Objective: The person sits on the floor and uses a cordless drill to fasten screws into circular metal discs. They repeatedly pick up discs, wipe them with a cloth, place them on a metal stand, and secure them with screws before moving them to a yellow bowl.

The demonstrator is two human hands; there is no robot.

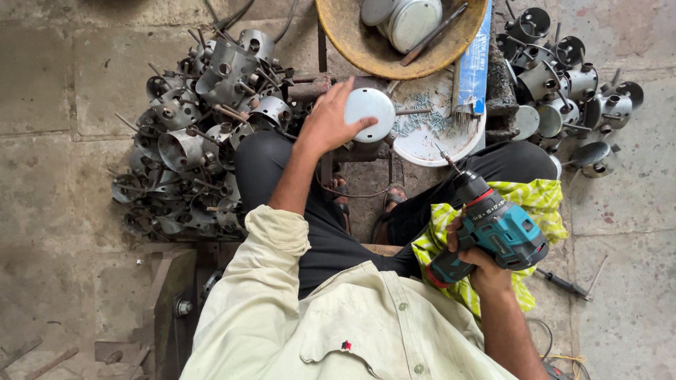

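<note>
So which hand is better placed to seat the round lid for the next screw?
Probably the left hand: it already grips the round white lid on the stand. The right hand is occupied holding the teal cordless drill back over the lap.

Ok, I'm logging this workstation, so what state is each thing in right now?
left hand: gripping the round metal lid
right hand: gripping the cordless drill, bit up
yellow basin: holding lids
white bowl: holding screws
metal housings: piled on floor
</note>
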